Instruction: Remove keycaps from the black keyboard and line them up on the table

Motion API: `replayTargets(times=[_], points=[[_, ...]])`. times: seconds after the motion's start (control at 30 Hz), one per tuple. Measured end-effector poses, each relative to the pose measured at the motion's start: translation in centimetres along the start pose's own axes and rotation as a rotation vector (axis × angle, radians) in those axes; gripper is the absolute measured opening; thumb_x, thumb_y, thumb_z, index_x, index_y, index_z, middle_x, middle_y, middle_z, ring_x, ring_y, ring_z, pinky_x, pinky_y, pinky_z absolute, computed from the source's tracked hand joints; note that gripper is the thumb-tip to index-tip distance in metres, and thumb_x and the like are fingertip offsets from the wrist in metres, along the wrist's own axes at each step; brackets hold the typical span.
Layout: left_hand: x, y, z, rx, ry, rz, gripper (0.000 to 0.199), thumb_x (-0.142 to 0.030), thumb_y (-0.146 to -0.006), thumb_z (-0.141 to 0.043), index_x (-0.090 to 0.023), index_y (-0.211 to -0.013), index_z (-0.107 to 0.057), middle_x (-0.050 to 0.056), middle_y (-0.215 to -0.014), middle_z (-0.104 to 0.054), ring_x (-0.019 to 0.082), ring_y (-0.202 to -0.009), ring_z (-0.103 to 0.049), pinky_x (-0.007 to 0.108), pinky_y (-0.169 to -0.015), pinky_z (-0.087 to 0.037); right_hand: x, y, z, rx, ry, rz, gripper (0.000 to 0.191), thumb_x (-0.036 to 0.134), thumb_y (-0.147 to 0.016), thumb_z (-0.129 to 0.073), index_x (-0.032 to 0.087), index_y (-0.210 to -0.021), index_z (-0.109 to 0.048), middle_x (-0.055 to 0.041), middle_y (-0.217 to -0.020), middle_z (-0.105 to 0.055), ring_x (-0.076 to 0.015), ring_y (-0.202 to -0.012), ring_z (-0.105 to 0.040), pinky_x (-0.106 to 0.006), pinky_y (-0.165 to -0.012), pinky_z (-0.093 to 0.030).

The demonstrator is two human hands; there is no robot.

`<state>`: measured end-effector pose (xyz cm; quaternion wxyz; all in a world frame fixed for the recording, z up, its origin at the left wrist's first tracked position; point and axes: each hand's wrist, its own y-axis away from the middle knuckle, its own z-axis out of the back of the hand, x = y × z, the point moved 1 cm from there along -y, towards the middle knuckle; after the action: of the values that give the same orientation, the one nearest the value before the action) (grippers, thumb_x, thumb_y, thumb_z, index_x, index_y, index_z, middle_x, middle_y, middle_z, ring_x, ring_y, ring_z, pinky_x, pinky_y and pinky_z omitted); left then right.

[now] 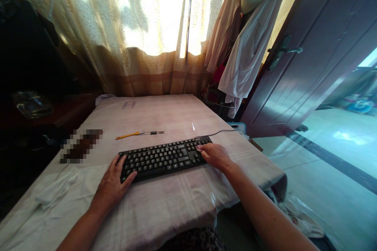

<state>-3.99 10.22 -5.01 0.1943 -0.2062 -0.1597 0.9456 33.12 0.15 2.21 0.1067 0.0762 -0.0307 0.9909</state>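
Observation:
A black keyboard (165,157) lies at a slight slant on the cloth-covered table. My left hand (113,178) grips its left end, with the thumb over the front corner and the fingers along the side. At the right end of the keyboard, my right hand (216,155) is closed around a small pinkish cloth (199,148), pressed against the keys there. Most of that cloth is hidden by my fingers. Behind the keyboard lie a thin yellow-handled tool (127,135) and a slim metal tool with a dark grip (153,132).
A pale cloth (59,188) lies at the table's left, near a blurred-out dark item (83,146). The keyboard cable (219,131) runs off the right edge. Curtains (147,62) hang behind; hanging clothes (244,55) and an open door (294,55) stand right.

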Motion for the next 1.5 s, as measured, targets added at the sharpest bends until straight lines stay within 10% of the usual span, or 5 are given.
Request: replayTargets(times=[0.83,1.17,1.5], points=[[-1.1,1.2,0.7,0.061,-0.007,-0.017,0.076,-0.061,-0.077,-0.053,-0.018,-0.139,-0.043,0.017,-0.151,-0.032,0.037,-0.132,-0.043,0.052,-0.108,-0.037,1.9,-0.7,0.8,-0.037,-0.073,-0.004,0.032,0.038,-0.092,-0.046,0.035,-0.113,-0.070,0.0001,-0.110,-0.073,-0.0204,-0.100,-0.067,-0.028,-0.083,-0.047],[-0.4,0.9,1.5,-0.008,0.090,0.044,0.062,-0.055,-0.083,-0.049,-0.021,-0.136,-0.048,0.011,-0.145,-0.046,0.029,-0.128,-0.050,0.044,-0.105,-0.044,5.3,-9.3,-0.3,-0.058,-0.076,0.104,0.036,0.047,-0.095,-0.043,0.027,-0.108,-0.069,-0.0051,-0.108,-0.072,-0.0190,-0.098,-0.065,-0.025,-0.077,-0.043],[2.1,-4.9,3.0,-0.035,0.169,0.128,0.052,-0.053,-0.085,-0.040,-0.019,-0.113,-0.066,0.008,-0.116,-0.071,0.026,-0.107,-0.066,0.036,-0.094,-0.051,5.8,-16.7,-2.5,0.013,-0.068,0.062,0.030,0.042,-0.092,-0.049,0.028,-0.106,-0.071,-0.0037,-0.107,-0.072,-0.0191,-0.099,-0.065,-0.025,-0.076,-0.044]])
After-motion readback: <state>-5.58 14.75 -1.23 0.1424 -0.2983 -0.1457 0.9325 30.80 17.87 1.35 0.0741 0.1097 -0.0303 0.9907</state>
